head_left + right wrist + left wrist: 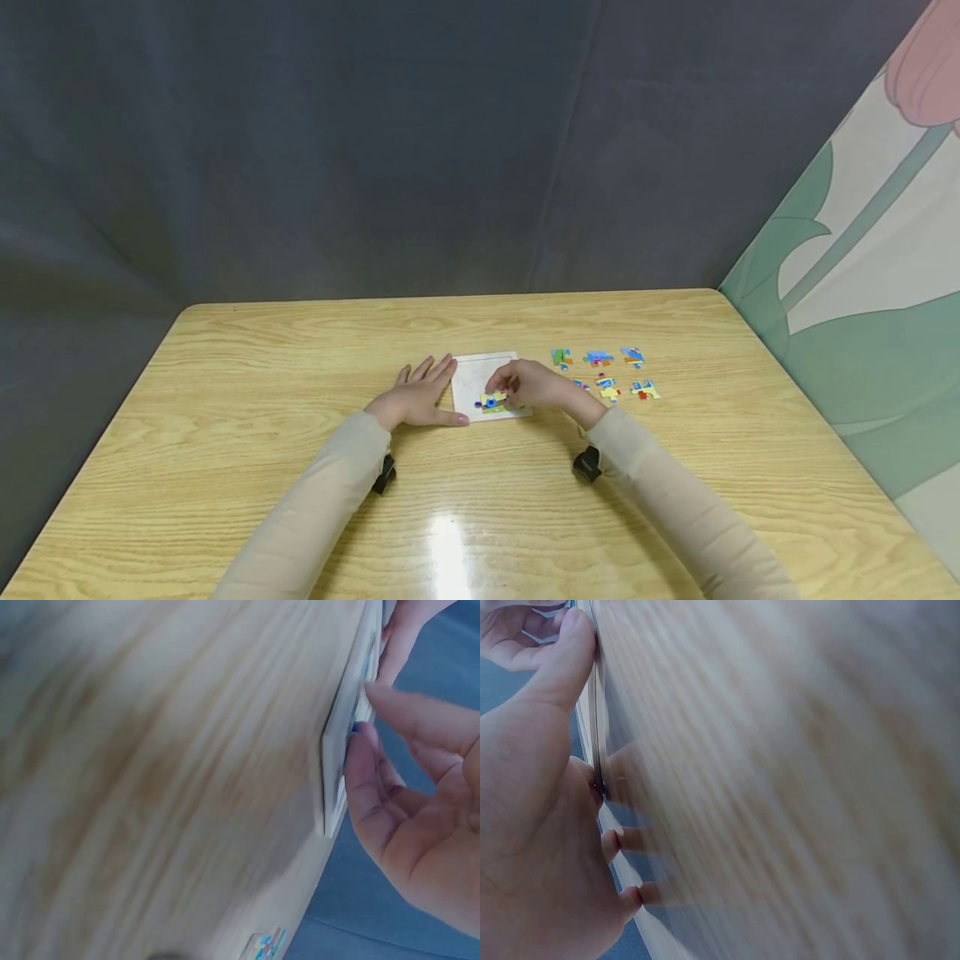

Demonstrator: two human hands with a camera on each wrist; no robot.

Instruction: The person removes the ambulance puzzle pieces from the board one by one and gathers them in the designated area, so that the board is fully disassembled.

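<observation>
A square white puzzle board (476, 371) with a raised rim lies on the wooden table. My left hand (420, 400), fingers spread, rests at its left side, the thumb along the near left corner. Over the board's near right part, my right hand (531, 383) bends its fingers down to a yellow and blue puzzle piece (489, 401). In the right wrist view those fingertips touch the board beside a bit of blue (356, 727), with the thumb held apart. A green strip of pieces (495, 409) runs along the board's near edge, partly hidden by the right hand.
Several loose puzzle pieces lie right of the board in two rows, among them a green one (561, 357) and a yellow one (610, 392). A dark curtain (375, 167) hangs behind the table (262, 375). A flower-patterned surface (862, 333) borders the right side.
</observation>
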